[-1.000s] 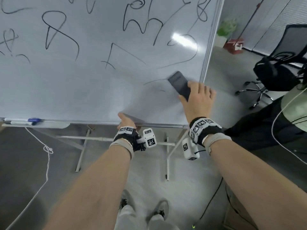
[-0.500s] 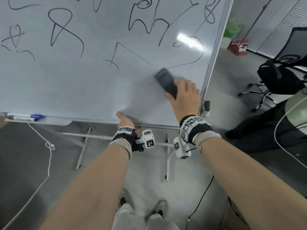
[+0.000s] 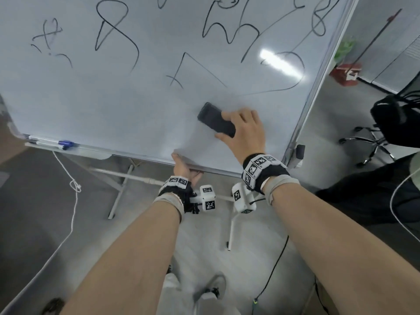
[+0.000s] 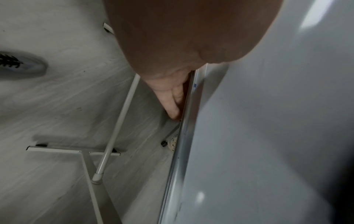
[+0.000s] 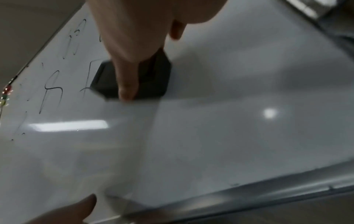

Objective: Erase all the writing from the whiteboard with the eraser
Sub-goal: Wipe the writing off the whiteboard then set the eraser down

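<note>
The whiteboard (image 3: 113,105) fills the upper head view, with black scribbles (image 3: 229,28) across its upper part and a bare lower band. My right hand (image 3: 244,130) grips a black eraser (image 3: 216,119) and presses it flat on the board's lower right area. In the right wrist view the eraser (image 5: 155,78) sits under my fingers (image 5: 126,78), with writing (image 5: 51,91) to its left. My left hand (image 3: 185,168) holds the board's bottom edge, thumb on the front face; in the left wrist view its fingers (image 4: 173,97) curl behind the metal frame (image 4: 184,144).
A marker (image 3: 56,143) lies on the tray at the board's lower left. The stand's white legs (image 3: 118,196) cross the floor below. A black office chair (image 3: 391,123) stands to the right. A white cord (image 3: 72,201) and a black cable (image 3: 272,269) trail on the floor.
My right hand has swept the eraser leftward and slightly down across the lower right of the board, wiping out the short strokes there. The left hand has kept its hold on the bottom edge.
</note>
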